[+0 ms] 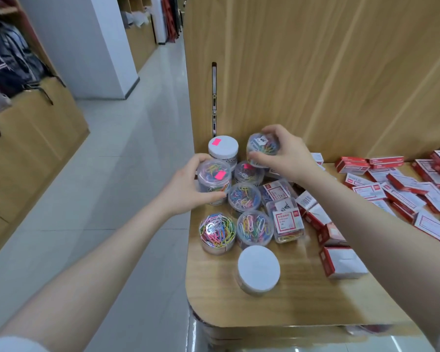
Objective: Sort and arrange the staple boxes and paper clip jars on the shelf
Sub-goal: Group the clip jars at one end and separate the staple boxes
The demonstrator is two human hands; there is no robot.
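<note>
My left hand [186, 185] grips a clear jar of coloured paper clips with a pink sticker [214, 177] at the shelf's left edge. My right hand [283, 152] holds a second clear clip jar [261, 146], lifted and tilted above the others. Several more clear clip jars [244, 196] stand clustered on the wooden shelf [264, 308], two of them with white lids [223, 146] [258, 268]. Two clear rectangular clip boxes [286, 221] lie beside them. Red and white staple boxes [401, 189] lie scattered over the right half.
A wooden back panel [315, 72] rises behind the shelf, with a metal bracket strip [214, 97] at its left edge. The shelf's left edge drops to a tiled aisle floor [112, 186]. Across the aisle stand wooden units with hanging bags [13, 67].
</note>
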